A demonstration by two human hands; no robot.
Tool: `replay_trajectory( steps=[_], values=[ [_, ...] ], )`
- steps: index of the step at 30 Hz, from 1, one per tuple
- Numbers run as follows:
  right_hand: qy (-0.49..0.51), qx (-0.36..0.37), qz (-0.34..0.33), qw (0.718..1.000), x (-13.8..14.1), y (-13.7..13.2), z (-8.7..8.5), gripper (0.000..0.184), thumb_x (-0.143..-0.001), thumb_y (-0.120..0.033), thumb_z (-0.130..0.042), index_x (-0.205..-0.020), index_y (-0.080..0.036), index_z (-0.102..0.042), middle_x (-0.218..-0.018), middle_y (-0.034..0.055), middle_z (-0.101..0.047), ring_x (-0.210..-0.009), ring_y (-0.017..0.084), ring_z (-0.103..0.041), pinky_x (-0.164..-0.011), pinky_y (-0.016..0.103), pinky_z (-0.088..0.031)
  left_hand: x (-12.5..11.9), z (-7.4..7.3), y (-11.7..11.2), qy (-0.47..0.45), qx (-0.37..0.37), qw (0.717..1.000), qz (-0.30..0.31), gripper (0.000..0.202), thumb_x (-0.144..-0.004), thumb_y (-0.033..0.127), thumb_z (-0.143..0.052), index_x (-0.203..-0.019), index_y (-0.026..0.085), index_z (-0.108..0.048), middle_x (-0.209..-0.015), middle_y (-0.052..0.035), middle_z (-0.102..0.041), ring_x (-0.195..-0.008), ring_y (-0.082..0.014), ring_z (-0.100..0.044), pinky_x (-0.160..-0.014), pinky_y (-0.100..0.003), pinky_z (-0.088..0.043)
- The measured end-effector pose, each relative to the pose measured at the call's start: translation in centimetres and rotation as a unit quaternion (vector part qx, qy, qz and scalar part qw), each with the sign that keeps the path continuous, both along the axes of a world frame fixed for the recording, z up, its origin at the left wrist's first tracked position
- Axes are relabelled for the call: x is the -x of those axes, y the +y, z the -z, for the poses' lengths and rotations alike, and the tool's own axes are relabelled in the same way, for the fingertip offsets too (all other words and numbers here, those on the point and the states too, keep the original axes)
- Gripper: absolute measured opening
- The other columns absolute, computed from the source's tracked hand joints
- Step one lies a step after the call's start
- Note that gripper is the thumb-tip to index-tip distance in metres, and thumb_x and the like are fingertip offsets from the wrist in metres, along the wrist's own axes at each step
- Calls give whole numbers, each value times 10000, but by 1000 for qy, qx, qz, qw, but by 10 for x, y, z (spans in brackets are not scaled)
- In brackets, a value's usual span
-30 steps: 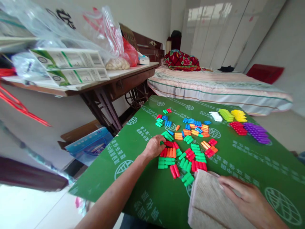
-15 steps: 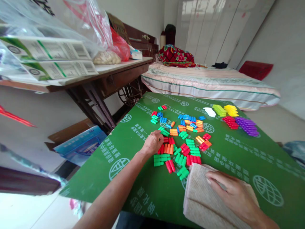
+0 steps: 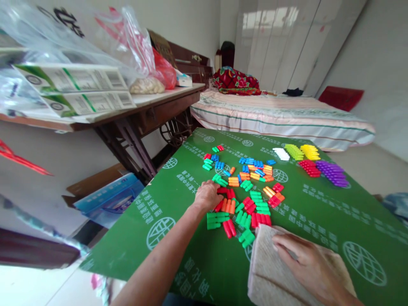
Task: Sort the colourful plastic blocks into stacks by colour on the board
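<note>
At centre, left hand (image 3: 208, 196) bends its fingers narrowly by red plastic cylinders (image 3: 228, 194), hold unclear; folded beige cloth (image 3: 267, 272) under loosely curled right hand (image 3: 307, 264), if pushed, could scatter them.

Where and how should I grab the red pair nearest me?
Probably pinch the red pair across its long outer sides at the near end, coming down from your side: its two pieces lie side by side, that end faces bare tabletop, and green pieces crowd the far end.
</note>
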State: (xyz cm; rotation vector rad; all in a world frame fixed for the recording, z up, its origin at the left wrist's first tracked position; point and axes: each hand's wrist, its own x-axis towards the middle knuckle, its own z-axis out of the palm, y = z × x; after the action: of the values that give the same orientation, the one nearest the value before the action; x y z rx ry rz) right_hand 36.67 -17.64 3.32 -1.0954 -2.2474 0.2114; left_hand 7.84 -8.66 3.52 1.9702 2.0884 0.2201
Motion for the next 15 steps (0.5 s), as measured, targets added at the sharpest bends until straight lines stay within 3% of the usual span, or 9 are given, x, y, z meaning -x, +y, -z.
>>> replay_trajectory(
  steps=[5, 11, 13, 15],
  values=[
    [-11, -17, -1, 1000, 2, -1, -9, 275, -886, -243, -465, -770, -263, -713, -856, -24, -772, -703, 157, -735, -611, 186, -590, -8, -3, 1, 1, -3, 1000, -17, 162, -865, 313, -613, -869, 150, -615, -1030, -62, -613, -1031, -202, -558, -939, -432, -482],
    [-1, -34, 32, 999, 4, -2, -15, 228, -866, -239, -507, -786, -294, -714, -790, -46, -766, -600, 163, -717, -598, 207, -599, -16, -13, -20, -66, -73, 995, -33, 103, -858, 203, -526, -871, 177, -625, -1058, -86, -617, -1073, -232, -531, -1027, -442, -374],
    [40, -33, 32, 998, 7, 0, -9, 219, -874, -235, -506, -831, -290, -713, -812, -39, -766, -642, 166, -724, -634, 213, -603, -24, -16, -31, -118, -80, 989, -31, 119, -845, 217, -508, -841, 193, -624, -945, -68, -629, -948, -216, -557, -929, -374, -406],
    [88, -21, 27, 996, 11, 4, 0, 211, -891, -238, -500, -912, -278, -706, -836, -21, -761, -701, 165, -727, -665, 220, -604, -35, -17, -45, -192, -65, 979, -21, 143, -833, 266, -507, -755, 203, -608, -770, -19, -597, -744, -165, -537, -739, -295, -407]
  ],
)
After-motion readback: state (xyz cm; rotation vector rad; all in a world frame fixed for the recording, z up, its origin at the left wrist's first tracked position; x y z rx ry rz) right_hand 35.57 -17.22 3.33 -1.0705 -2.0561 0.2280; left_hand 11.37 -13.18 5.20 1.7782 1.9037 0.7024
